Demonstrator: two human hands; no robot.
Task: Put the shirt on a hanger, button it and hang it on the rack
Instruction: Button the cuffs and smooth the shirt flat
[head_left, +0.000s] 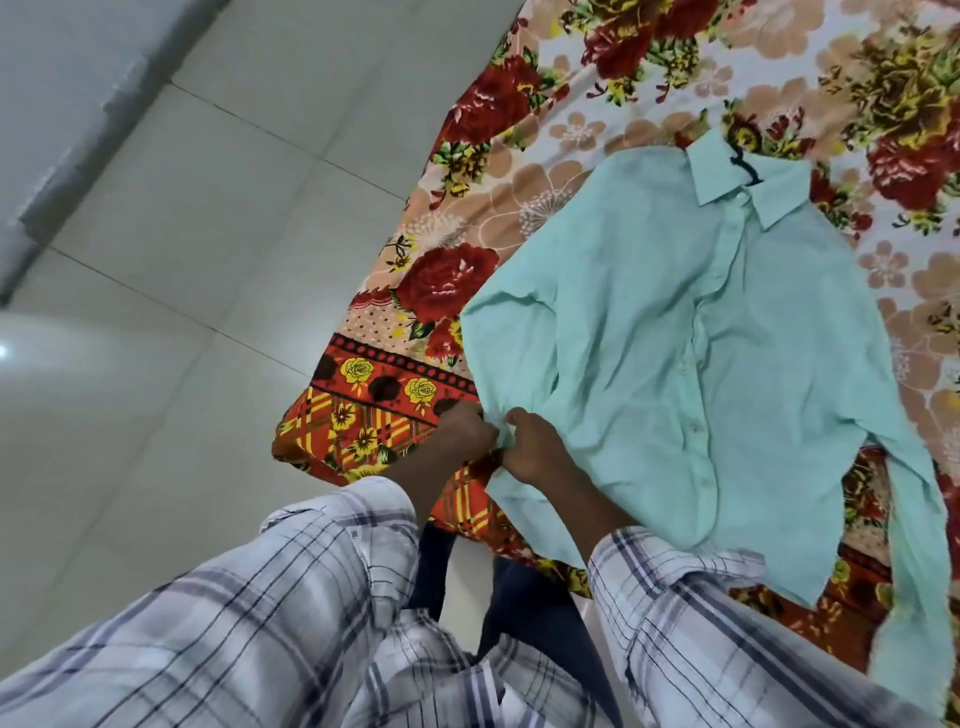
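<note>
Here the mint-green shirt (675, 322) lies face up and spread flat on a flowered bedsheet (649, 78), its collar (727, 176) pointing away from the person and its hem close to them. A dark hanger (744, 169) sits inside it; only a short piece of the hook shows, poking out of the neck opening. The front edges meet along a line of pale buttons (695, 427) down the middle (whether each one is fastened cannot be told at this blur). One sleeve (498, 353) runs down the shirt's near-left side, and both hands meet at its cuff end. The left hand (462, 431) has its fingers curled in and pinches the cuff's edge from the outer side. The right hand (537, 449) grips the same cuff from the shirt's side, thumb and fingers bent round the cloth, the two hands almost touching. The other sleeve (914, 519) trails down the far right edge of the sheet. The person's forearms wear plaid cuffs (311, 597), and pale floor tiles (182, 234) fill the left of the view beside the sheet.
</note>
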